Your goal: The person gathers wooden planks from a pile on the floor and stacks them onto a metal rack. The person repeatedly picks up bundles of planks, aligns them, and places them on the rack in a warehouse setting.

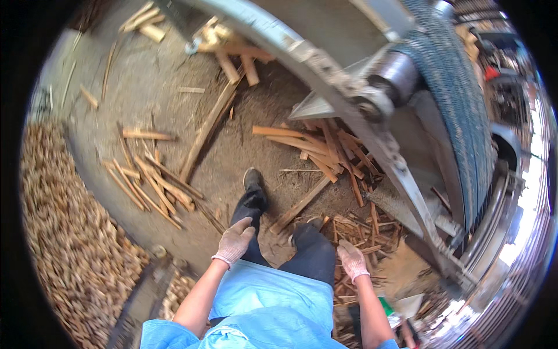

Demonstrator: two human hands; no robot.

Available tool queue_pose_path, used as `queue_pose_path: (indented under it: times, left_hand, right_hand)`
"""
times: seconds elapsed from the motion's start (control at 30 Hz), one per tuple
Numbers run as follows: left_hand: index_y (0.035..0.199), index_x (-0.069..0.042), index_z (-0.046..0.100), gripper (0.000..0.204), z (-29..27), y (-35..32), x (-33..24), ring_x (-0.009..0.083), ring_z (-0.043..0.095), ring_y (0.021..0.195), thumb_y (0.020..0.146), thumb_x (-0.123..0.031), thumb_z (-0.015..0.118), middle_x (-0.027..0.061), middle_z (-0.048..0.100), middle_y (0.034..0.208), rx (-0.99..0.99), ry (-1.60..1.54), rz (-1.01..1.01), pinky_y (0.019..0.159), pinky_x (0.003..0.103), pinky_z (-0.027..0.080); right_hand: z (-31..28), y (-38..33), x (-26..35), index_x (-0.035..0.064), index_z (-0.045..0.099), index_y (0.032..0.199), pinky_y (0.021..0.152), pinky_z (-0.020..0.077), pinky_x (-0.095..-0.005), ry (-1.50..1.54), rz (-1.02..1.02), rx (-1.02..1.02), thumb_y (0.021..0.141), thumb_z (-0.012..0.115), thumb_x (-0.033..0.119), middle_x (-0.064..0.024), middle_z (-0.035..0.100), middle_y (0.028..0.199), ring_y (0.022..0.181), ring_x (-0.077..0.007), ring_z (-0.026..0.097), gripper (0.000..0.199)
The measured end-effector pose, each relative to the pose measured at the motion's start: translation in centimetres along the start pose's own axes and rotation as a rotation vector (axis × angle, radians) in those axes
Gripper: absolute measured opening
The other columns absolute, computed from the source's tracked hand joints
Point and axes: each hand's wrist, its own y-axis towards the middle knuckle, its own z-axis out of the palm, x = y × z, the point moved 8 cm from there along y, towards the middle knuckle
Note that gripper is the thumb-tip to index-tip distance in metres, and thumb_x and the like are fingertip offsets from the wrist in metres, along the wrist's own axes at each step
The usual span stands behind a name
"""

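Observation:
My left hand (235, 241), in a pale knitted glove, hangs beside my left thigh with fingers loosely extended and thumb a little apart; it holds nothing I can see. My right hand (352, 260), gloved the same way, hangs free by my right thigh. Its fingers are loosely bent, and nothing shows in them. Nearest to the right hand lies a heap of thin wood scraps (375, 232) on the ground. Ahead, a bundle of reddish wood strips (328, 148) leans under the machine frame. Neither hand touches wood.
A large machine with a pale metal frame (401, 168) and a wide blue belt (456, 110) rises at the right. Wood strips (157, 180) and a long plank (212, 125) lie on the dirt floor. Wood chips (75, 244) cover the left side. A metal shaft (395, 75) sticks out.

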Motion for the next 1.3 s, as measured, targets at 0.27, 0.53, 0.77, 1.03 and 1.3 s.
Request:
queue_pose_path:
  times: [0.27,0.53,0.77,1.03,1.3]
  left_hand:
    - [0.136,-0.001,0.058,0.052,11.7,3.6,3.3,0.0400,0.058,0.125,0.096,-0.035,0.055,0.0265,0.062,0.130,0.034,-0.196,-0.118,0.107,0.043,0.044]
    - [0.140,-0.004,0.052,0.055,18.2,24.6,5.1,0.0361,0.063,0.107,0.091,-0.027,0.063,0.0209,0.063,0.116,-0.218,0.472,0.361,0.092,0.045,0.052]
    - [0.146,-0.009,0.047,0.068,14.2,47.6,-4.7,0.0347,0.041,0.139,0.082,-0.023,0.065,0.0158,0.047,0.149,-0.615,1.222,0.667,0.112,0.046,0.037]
    - [0.145,-0.016,0.050,0.064,13.4,52.1,-5.4,0.0328,0.039,0.144,0.083,-0.020,0.065,0.0202,0.044,0.153,0.090,1.069,0.035,0.113,0.048,0.038]
    - [0.099,-0.002,0.070,0.026,15.5,38.4,-1.3,0.0344,0.069,0.077,0.082,-0.022,0.067,0.0202,0.068,0.082,0.153,0.716,0.359,0.072,0.044,0.054]
  right_hand:
    - [-1.7,17.2,0.3,0.0001,0.054,0.141,0.110,0.0402,-0.0382,-0.170,0.176,0.114,0.099,0.057,0.034,-0.0216,0.056,0.144,0.132,-0.0349,0.054,0.054]
    - [-4.2,42.0,-11.9,0.0024,0.064,0.125,0.094,0.0495,-0.0449,-0.478,0.114,-0.194,0.086,0.068,0.048,-0.0200,0.069,0.122,0.111,-0.0393,0.064,0.060]
    - [-3.1,53.9,-14.2,0.0009,0.070,0.113,0.088,0.0543,-0.0477,-0.829,-0.082,-0.281,0.084,0.069,0.054,-0.0269,0.068,0.112,0.101,-0.0427,0.067,0.061]
    - [-2.8,49.9,-15.7,0.0041,0.070,0.108,0.081,0.0565,-0.0429,-0.348,-0.411,-0.188,0.088,0.072,0.037,-0.0168,0.073,0.101,0.096,-0.0326,0.071,0.039]
    - [-5.2,33.3,-17.3,-0.0037,0.066,0.115,0.078,0.0534,-0.0394,-0.224,0.116,-0.033,0.081,0.077,0.041,-0.0172,0.073,0.094,0.083,-0.0252,0.068,0.057]
